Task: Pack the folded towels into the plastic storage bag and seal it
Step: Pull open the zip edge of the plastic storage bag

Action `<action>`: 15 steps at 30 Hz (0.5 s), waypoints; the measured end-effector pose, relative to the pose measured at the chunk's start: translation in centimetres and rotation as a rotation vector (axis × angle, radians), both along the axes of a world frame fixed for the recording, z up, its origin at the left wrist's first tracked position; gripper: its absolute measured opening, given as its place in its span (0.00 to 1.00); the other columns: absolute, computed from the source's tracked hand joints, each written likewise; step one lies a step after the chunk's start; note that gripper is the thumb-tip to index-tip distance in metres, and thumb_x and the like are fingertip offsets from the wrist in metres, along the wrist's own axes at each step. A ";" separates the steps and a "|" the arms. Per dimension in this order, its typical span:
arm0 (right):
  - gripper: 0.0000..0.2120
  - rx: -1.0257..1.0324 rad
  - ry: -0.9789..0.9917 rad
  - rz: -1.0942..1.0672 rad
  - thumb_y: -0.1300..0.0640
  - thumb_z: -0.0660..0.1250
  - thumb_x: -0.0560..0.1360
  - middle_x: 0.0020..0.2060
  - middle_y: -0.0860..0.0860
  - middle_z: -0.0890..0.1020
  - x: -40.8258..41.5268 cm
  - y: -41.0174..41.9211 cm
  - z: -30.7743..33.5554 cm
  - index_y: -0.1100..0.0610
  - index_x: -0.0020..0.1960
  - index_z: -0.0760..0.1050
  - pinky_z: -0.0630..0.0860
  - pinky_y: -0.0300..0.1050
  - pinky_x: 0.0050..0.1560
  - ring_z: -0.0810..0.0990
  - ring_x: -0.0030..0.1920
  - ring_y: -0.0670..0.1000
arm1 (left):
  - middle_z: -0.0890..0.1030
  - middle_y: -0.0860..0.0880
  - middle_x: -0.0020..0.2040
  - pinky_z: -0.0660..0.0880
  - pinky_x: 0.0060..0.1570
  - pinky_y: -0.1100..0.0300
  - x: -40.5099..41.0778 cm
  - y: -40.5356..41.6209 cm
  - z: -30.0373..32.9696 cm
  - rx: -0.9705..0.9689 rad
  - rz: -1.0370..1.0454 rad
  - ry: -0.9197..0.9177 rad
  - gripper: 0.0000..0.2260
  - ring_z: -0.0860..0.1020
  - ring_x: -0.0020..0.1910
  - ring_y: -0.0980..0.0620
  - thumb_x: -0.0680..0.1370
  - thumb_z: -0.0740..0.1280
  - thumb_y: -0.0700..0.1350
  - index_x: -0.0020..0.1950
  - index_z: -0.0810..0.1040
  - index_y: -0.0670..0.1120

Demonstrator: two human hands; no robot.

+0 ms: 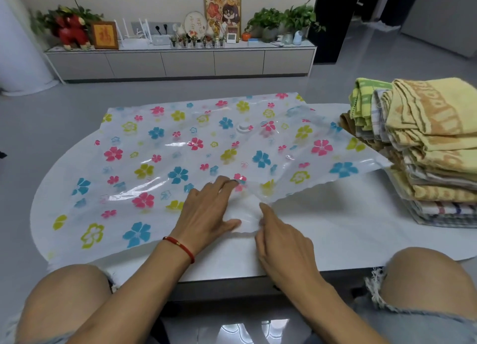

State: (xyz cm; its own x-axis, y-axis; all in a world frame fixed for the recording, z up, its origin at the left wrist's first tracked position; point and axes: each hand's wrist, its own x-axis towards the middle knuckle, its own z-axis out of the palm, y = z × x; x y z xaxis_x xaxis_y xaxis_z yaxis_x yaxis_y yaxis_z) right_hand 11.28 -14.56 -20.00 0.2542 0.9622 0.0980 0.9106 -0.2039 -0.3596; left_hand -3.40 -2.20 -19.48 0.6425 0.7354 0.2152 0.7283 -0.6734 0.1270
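A clear plastic storage bag (pixel 165 147) printed with pink, blue and yellow flowers lies spread flat over the white table (pixel 348 230), a round white valve (pixel 244 127) near its middle. My left hand (pixel 206 212) rests palm down on the bag's near edge. My right hand (pixel 281 237) pinches the bag's near edge, and the plastic to its right lifts off the table. A tall stack of folded towels (pixel 428 152), yellow, green and checked, stands at the table's right side, partly on the bag's right end.
My bare knees (pixel 64 305) frame the table's near edge. A long low cabinet (pixel 180 62) with plants, frames and small ornaments stands against the far wall. Grey floor lies between the cabinet and the table.
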 end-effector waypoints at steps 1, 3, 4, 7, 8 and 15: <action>0.28 -0.055 0.061 -0.034 0.51 0.55 0.82 0.62 0.45 0.81 0.0 -0.3 -0.1 0.44 0.81 0.52 0.71 0.50 0.46 0.81 0.56 0.56 | 0.67 0.51 0.70 0.74 0.51 0.49 0.1 0.2 0.2 -0.007 0.035 -0.026 0.38 0.74 0.59 0.47 0.68 0.74 0.60 0.74 0.62 0.52; 0.30 -0.104 0.211 -0.094 0.52 0.57 0.82 0.64 0.41 0.79 0.1 -0.8 0.1 0.43 0.81 0.49 0.73 0.49 0.52 0.81 0.57 0.55 | 0.66 0.49 0.70 0.76 0.50 0.47 0.3 0.4 0.6 -0.036 0.093 -0.107 0.42 0.75 0.58 0.45 0.66 0.77 0.58 0.74 0.61 0.51; 0.31 -0.110 0.290 -0.116 0.53 0.58 0.82 0.65 0.39 0.79 0.2 -0.9 0.5 0.43 0.81 0.50 0.74 0.49 0.54 0.80 0.58 0.53 | 0.66 0.49 0.70 0.78 0.49 0.47 0.3 0.4 0.8 -0.055 0.112 -0.144 0.43 0.75 0.58 0.45 0.65 0.77 0.58 0.74 0.60 0.50; 0.30 -0.126 0.383 -0.116 0.53 0.60 0.81 0.64 0.40 0.81 0.6 -0.7 1.5 0.41 0.81 0.53 0.75 0.50 0.58 0.80 0.60 0.54 | 0.61 0.49 0.72 0.80 0.43 0.50 0.3 -0.2 0.6 -0.087 0.084 -0.167 0.46 0.77 0.54 0.44 0.65 0.78 0.54 0.76 0.56 0.52; 0.30 -0.107 0.315 -0.081 0.52 0.59 0.81 0.64 0.42 0.82 0.8 -0.4 2.0 0.41 0.80 0.56 0.75 0.50 0.58 0.80 0.61 0.55 | 0.60 0.49 0.73 0.80 0.42 0.51 0.3 -0.5 0.5 -0.096 0.060 -0.156 0.48 0.77 0.53 0.44 0.65 0.79 0.53 0.76 0.54 0.52; 0.26 0.045 -0.314 0.120 0.57 0.59 0.79 0.68 0.44 0.78 4.3 2.7 4.2 0.44 0.75 0.67 0.75 0.48 0.38 0.84 0.51 0.57 | 0.55 0.50 0.75 0.81 0.43 0.54 0.2 -1.0 -0.1 -0.115 0.041 -0.109 0.50 0.76 0.55 0.45 0.65 0.78 0.55 0.78 0.49 0.53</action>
